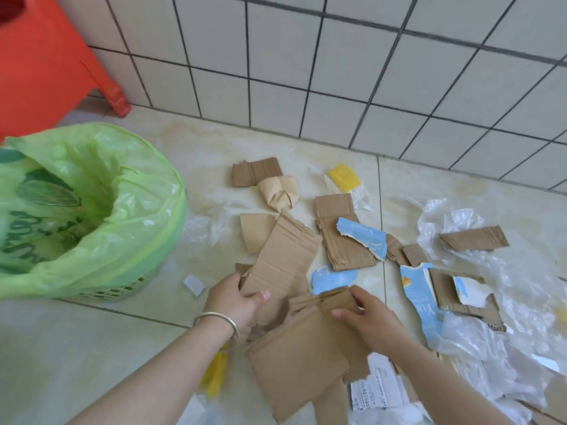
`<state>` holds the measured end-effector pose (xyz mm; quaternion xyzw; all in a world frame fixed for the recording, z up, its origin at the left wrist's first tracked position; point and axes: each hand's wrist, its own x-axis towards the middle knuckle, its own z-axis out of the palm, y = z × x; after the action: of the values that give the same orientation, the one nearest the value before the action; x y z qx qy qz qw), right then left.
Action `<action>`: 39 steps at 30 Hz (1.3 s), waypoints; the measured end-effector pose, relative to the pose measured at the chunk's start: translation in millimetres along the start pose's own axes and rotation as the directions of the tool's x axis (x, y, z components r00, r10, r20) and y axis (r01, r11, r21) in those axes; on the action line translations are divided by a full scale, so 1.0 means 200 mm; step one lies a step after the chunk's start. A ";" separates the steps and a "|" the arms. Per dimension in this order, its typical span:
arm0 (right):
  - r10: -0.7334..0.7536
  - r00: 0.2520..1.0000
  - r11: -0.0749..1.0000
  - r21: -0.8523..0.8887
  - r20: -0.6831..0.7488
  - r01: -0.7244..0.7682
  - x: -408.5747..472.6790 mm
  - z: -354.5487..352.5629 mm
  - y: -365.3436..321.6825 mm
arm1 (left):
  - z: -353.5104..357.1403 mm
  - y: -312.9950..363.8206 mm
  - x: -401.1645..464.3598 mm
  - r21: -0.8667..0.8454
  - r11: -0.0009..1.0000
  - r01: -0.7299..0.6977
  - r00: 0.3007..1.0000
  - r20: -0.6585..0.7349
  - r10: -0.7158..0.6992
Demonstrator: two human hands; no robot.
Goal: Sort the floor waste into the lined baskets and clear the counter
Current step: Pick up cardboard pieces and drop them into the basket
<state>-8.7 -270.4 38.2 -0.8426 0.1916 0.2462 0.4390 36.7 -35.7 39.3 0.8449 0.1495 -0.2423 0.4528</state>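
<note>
Torn brown cardboard lies scattered over the tiled floor. My left hand [237, 305], with a metal bangle on the wrist, grips the near end of a long cardboard piece [282, 259]. My right hand [366, 319] holds the top edge of a larger cardboard piece [303, 360] in front of me. A green basket lined with a light green bag [101, 210] stands open at the left, beside my left hand. More cardboard scraps [343, 237], blue-and-white carton pieces [363, 237] and a yellow scrap [343, 176] lie further out.
Clear plastic film [491, 302] is spread at the right, with cardboard [474, 239] on it. A red plastic stool [46, 56] stands at the back left against the tiled wall [337, 72]. A yellow wrapper [216, 375] and printed paper [377, 391] lie near me.
</note>
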 end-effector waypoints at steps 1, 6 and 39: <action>-0.002 1.000 1.000 0.000 -0.012 0.002 -0.04 -0.02 0.00 | -0.04 0.01 -0.06 -0.007 0.999 -0.036 0.999 -0.018 0.036; -0.031 0.991 0.998 0.045 -0.133 0.037 -0.24 -0.11 -0.20 | -0.31 0.07 -0.43 -0.019 0.977 -0.211 0.969 -0.139 0.206; -0.527 0.848 0.850 -0.014 -0.059 0.527 -1.12 1.79 -1.98 | -2.26 -0.76 -1.37 0.287 0.784 0.550 0.799 -0.454 -0.394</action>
<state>-64.3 266.8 247.6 -0.8693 -0.0331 0.0905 0.4849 -139.6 416.9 297.0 0.8832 0.3889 -0.2119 0.1541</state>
